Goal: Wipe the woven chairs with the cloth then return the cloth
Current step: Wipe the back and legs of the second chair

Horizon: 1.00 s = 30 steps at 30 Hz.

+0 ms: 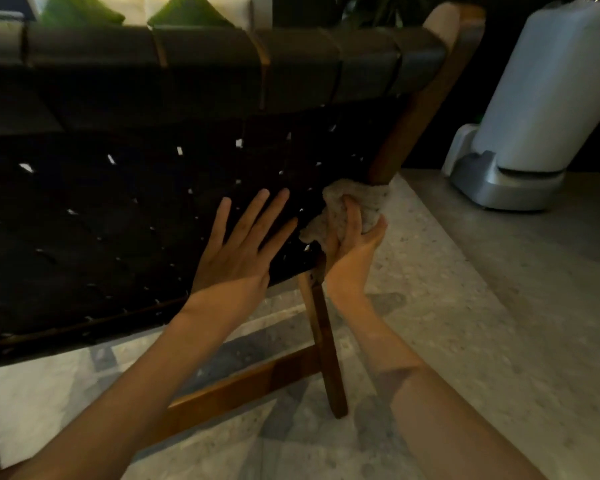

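a person's right hand [352, 244] grips a bunched beige cloth [350, 209], fingers curled round it, pressing it vs. the lower end of the woven chair's [153, 209] wooden side rail [420, 116], right where rail meets the dark strap weave. left hand [246, 237] lies flat & open on the woven back just beside the cloth, fingers spread, pointing up & to the right. the rail's long axis runs up & rightward from the cloth to the chair's top corner, so a wipe likely follows that line, w/ the right hand nearer. chair leg [324, 341] drops to the tiled floor [465, 306] below; a pale appliance [534, 109] stands well apart at right.
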{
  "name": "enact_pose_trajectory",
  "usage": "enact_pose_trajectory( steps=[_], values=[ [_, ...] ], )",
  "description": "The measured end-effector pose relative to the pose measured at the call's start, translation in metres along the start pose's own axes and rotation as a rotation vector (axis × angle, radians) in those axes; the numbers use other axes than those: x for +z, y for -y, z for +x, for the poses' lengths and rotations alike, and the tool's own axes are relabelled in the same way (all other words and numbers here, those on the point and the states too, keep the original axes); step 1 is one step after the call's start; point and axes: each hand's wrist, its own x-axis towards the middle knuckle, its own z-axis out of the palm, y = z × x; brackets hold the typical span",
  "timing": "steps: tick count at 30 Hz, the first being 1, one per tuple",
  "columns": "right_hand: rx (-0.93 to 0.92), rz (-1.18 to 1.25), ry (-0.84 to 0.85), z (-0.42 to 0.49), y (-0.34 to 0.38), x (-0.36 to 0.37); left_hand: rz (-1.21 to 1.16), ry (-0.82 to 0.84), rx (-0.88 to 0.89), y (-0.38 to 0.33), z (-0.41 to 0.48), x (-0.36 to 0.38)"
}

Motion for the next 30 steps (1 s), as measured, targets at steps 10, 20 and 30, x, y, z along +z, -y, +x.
enact_pose_trajectory(
  steps=[10,20,30],
  values=[
    [0.044,0.086,0.308,-0.045,-0.063,0.009,0.048,0.096,-0.007,-0.007,-0.021,0.034],
    [-0.010,-0.218,0.830,-0.061,-0.091,-0.004,0.003,0.283,-0.001,-0.007,-0.041,0.040],
    [-0.385,-0.167,0.362,-0.032,0.013,0.006,0.003,0.010,-0.124,0.020,-0.069,0.029]
  ],
)
